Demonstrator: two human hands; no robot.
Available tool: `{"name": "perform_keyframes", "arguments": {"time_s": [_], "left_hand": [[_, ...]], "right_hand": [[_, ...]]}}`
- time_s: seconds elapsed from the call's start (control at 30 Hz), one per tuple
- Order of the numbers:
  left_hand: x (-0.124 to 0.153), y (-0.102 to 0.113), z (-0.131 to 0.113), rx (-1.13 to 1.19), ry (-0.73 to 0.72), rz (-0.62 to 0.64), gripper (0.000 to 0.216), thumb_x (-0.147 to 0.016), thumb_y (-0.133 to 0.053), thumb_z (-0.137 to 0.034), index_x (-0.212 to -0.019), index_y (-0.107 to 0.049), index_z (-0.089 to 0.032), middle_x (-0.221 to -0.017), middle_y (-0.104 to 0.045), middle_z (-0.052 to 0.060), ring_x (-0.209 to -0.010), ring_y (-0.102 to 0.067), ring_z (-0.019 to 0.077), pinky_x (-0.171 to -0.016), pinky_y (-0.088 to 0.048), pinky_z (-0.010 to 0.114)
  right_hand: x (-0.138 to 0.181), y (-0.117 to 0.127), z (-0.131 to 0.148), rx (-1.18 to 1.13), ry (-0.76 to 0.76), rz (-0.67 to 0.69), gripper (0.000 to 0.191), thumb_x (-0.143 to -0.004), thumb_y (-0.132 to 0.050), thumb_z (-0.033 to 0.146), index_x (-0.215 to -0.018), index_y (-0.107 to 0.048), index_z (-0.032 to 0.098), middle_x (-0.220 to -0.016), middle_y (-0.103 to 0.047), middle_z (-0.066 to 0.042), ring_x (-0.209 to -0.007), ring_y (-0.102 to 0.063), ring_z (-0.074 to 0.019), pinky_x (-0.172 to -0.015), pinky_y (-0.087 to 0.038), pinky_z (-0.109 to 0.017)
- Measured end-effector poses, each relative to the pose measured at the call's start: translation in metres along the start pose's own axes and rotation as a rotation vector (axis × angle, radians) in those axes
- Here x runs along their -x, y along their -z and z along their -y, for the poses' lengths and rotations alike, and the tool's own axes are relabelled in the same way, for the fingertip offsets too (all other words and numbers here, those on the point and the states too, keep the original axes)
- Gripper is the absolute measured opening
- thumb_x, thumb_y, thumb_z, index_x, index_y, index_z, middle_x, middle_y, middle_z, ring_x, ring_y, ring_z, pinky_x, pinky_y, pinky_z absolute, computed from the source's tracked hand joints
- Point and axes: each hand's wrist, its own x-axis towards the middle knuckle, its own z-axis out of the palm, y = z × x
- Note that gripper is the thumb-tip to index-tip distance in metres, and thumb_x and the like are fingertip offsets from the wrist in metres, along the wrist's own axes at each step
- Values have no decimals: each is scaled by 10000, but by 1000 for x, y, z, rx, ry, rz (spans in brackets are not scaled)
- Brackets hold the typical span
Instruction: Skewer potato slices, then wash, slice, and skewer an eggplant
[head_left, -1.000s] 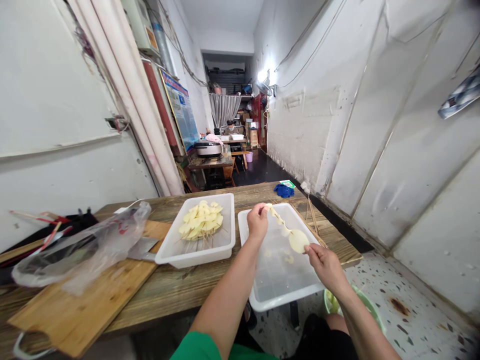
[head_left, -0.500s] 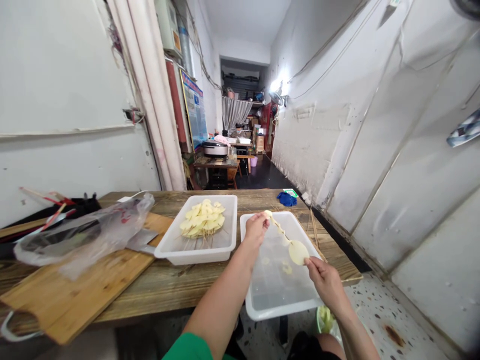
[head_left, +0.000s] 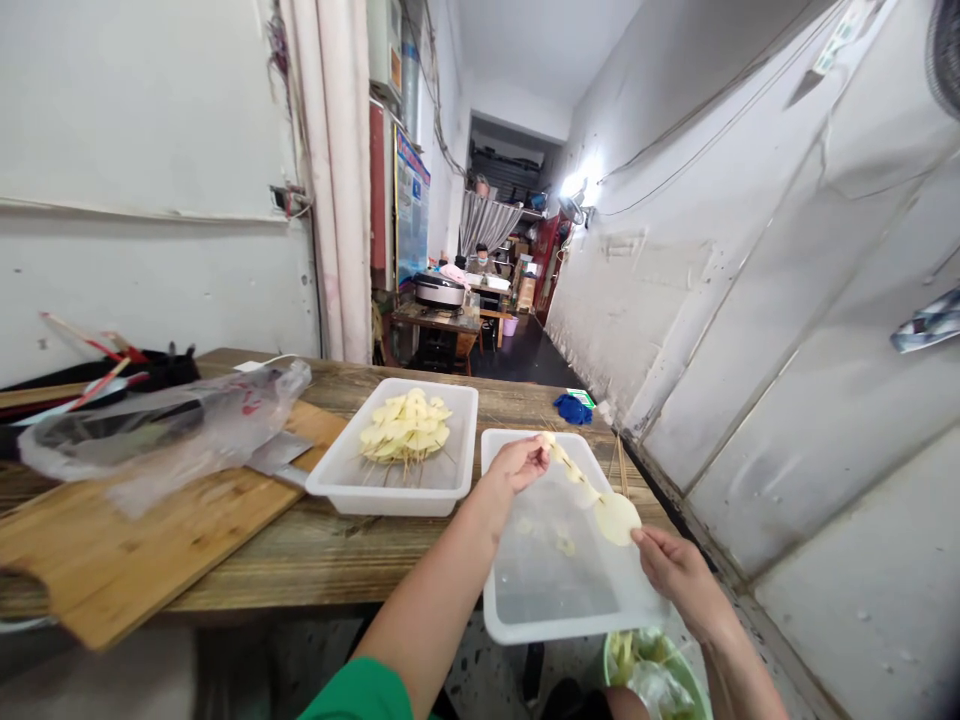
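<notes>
A skewer of thin pale-yellow potato slices [head_left: 618, 518] stretches slantwise over the right-hand white plastic tray [head_left: 517, 625]. My left hand [head_left: 521, 463] pinches its far end above the tray. At the near end, my right hand [head_left: 671, 565] grips the edge of the large round slice between thumb and fingers. Between my hands the smaller slices are spread along the stick. A few slice scraps [head_left: 564, 545] lie on the tray's bottom. To the left, a second white tray [head_left: 390, 500] holds a heap of skewered slices [head_left: 409, 425] with thin sticks poking out.
A wooden cutting board [head_left: 150, 560] carries a cleaver [head_left: 277, 455] and a clear plastic bag [head_left: 217, 420]. Loose sticks [head_left: 621, 465] and a blue cloth [head_left: 573, 408] lie at the table's right. Below stands a green bin [head_left: 609, 655]. A person [head_left: 481, 262] sits far back.
The skewer's slices now sit more evenly spread along the stick, and the right hand has drawn slightly down and right. The view has shifted, showing more of the green bin.
</notes>
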Motion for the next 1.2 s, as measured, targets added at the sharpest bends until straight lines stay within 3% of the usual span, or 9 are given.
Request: {"name": "perform_keyframes", "arguments": {"time_s": [0.13,0.27,0.43,0.6,0.83,0.9,1.07,1.2], "left_hand": [[4,-3,3,-66,-74,32,111,-780,-624,10,-708,-628,-74,-669,-595,60,-567,-538,82,-577,-456,196],[4,-4,10,-141,-213,-12,103,-762,-650,-13,-686,-652,-82,-598,-589,23,-510,-502,62,-556,-431,191],[0,-5,14,-154,-310,-80,129,-692,-738,-74,-635,-627,-107,-552,-565,-11,-477,-471,47,-533,-398,183],[3,-6,12,-196,-291,-17,165,-615,-796,-136,-682,-649,-103,-633,-610,28,-554,-528,87,-607,-442,235],[4,-5,16,-557,-628,-189,45,-634,-690,-119,-664,-685,-152,-576,-598,-10,-553,-502,101,-575,-374,211],[4,-5,16,-547,-634,-199,41,-641,-674,-123,-667,-683,-154,-582,-601,-9,-551,-501,102,-574,-376,213],[4,-7,15,-413,-544,-39,95,-654,-710,-216,-666,-672,-129,-555,-563,-10,-527,-478,88,-585,-399,226],[5,-9,12,-243,-433,-46,200,-587,-784,-220,-705,-668,-108,-597,-598,9,-538,-508,83,-602,-435,237]], "right_hand": [[-3,14,-3,-184,-97,46,523,-665,-708,663,-757,-522,183,-470,-208,128,-432,-96,-37,-409,-76,-219],[-1,16,-2,-211,-101,67,516,-651,-741,632,-758,-528,174,-454,-240,129,-418,-98,-28,-399,-70,-212],[11,-6,1,-132,-20,42,482,-729,-666,643,-773,-509,189,-490,-230,109,-439,-152,-47,-426,-99,-211],[12,-29,-12,-148,64,-96,479,-746,-632,655,-755,-467,206,-528,-212,98,-465,-156,-61,-427,-108,-211],[12,-33,-17,-109,66,-88,471,-754,-620,649,-803,-517,193,-529,-235,90,-469,-174,-67,-423,-116,-213],[12,-33,-18,-111,71,-102,495,-741,-621,663,-839,-535,186,-523,-233,92,-463,-180,-68,-423,-122,-215],[11,-33,-17,-123,68,-116,501,-735,-619,679,-776,-495,195,-523,-219,95,-461,-166,-63,-423,-116,-217],[13,-32,-9,-150,61,-108,506,-711,-647,674,-727,-468,201,-524,-221,97,-465,-165,-59,-426,-126,-215]]}}
